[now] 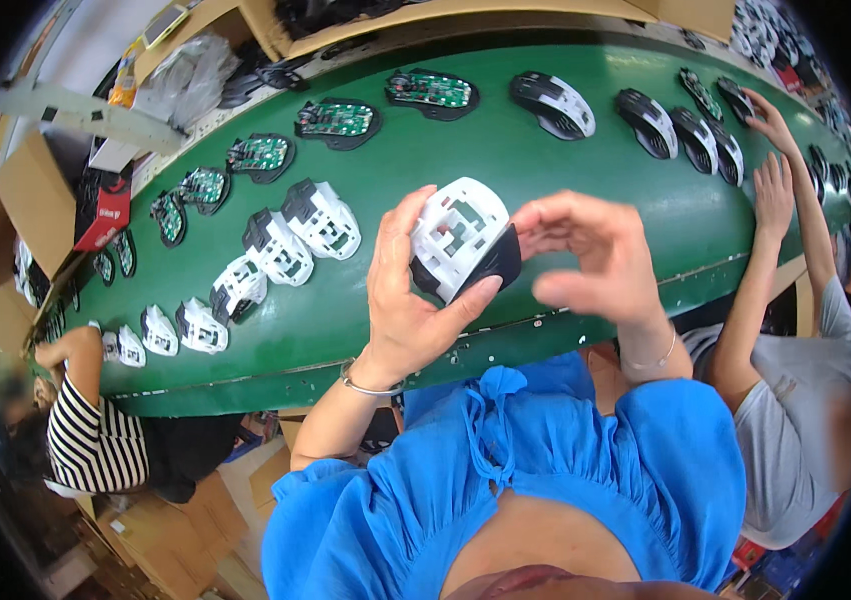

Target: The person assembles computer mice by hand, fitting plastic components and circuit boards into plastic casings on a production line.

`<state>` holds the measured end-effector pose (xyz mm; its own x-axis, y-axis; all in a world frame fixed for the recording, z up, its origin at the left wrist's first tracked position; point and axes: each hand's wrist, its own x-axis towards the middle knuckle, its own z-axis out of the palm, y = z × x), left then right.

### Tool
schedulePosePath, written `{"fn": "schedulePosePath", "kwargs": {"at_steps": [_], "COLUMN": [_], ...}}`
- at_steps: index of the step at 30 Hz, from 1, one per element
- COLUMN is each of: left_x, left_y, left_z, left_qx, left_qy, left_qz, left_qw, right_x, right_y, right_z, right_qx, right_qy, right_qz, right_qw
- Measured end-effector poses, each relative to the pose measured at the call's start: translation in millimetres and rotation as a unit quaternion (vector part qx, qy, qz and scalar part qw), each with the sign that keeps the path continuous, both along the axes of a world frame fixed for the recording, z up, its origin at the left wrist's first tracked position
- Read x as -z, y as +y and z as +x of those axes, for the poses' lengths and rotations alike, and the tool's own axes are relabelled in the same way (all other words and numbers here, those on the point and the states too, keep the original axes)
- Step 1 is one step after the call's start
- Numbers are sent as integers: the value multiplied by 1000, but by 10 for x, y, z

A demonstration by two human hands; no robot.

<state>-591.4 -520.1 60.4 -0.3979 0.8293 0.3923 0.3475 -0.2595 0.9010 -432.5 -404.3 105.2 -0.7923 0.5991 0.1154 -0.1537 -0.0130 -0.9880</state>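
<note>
My left hand grips a white and black computer mouse shell above the green work surface, fingers along its left side and thumb at its lower edge. Cutouts show in the shell's white face. Close to its right side is my right hand, slightly blurred, its thumb and fingers apart with nothing between them. Left of my hands lie several similar white and black mouse shells. Beyond them runs a row of black mouse bases with green circuit boards.
A closed black and white mouse lies beyond my hands, with more mice to its right. Co-workers' hands are at the right; a person in a striped top is at the left. Cardboard boxes stand beyond the green bench.
</note>
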Motion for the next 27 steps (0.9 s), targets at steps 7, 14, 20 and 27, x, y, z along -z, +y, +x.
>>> {"fn": "schedulePosePath", "kwargs": {"at_steps": [7, 14, 20, 27], "left_x": [-72, 178, 81, -10], "left_y": [30, 57, -1, 195], "left_z": [-53, -243, -427, -576], "left_qx": [14, 110, 169, 265], "left_qy": [138, 10, 164, 206], "left_qz": [-23, -234, -356, -377], "left_qw": [990, 966, 904, 863], "right_x": [9, 476, 472, 518], "right_y": [142, 137, 255, 321], "right_z": [-67, -167, -58, -335], "right_qx": [-57, -53, -46, -116], "right_qy": [-112, -135, -244, -240], "right_qz": [-89, -282, -249, 344], "right_qw": [988, 948, 936, 900]}}
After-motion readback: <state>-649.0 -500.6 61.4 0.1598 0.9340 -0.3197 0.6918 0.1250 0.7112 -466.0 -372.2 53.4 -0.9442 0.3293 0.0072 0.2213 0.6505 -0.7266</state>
